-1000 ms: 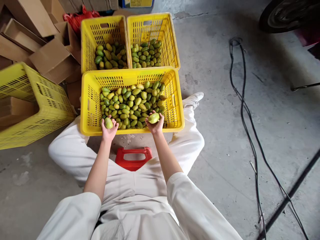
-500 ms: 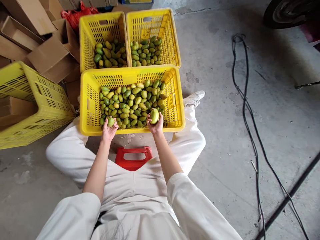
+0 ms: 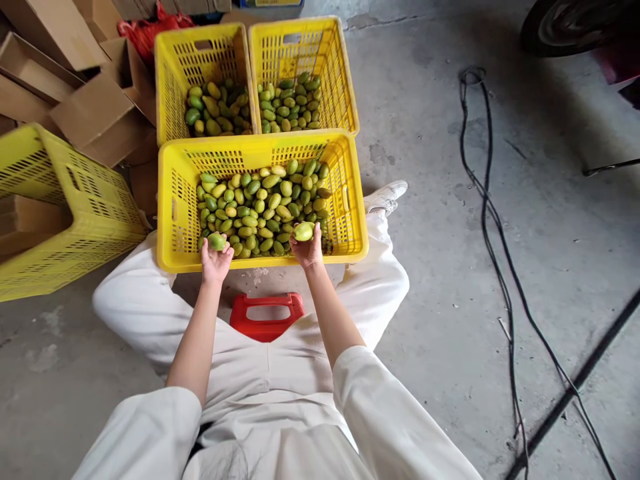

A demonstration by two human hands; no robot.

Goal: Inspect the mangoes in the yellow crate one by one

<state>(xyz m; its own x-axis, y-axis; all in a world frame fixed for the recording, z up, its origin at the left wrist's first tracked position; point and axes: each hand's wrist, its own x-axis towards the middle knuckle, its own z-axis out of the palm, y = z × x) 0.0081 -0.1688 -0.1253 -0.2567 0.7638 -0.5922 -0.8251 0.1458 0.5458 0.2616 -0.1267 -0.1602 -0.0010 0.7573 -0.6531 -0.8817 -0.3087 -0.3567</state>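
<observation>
Above the near rim of the front yellow crate (image 3: 260,265), my left hand (image 3: 217,261) has its fingers closed around a small green fruit (image 3: 217,241). To its right my right hand (image 3: 309,252) grips a paler yellow-green fruit (image 3: 303,231), oval and lying sideways in the fingers. Many loose green and yellowish oval fruits (image 3: 260,207) fill the bottom of this crate. They look like small mangoes, though I cannot be sure of the kind. My palms hide a little of the crate's near edge.
Behind stand two more yellow crates, left (image 3: 170,87) and right (image 3: 345,80), with similar fruit. Another yellow crate (image 3: 100,200) holds cardboard at the left, near piled cardboard boxes (image 3: 95,113). A red stool (image 3: 265,328) is under me. Black cable (image 3: 487,167) lies on the floor at right.
The fruit in my right hand has turned from upright to sideways. My left hand has tilted its fruit slightly and shifted a little left. Both hands keep hold.
</observation>
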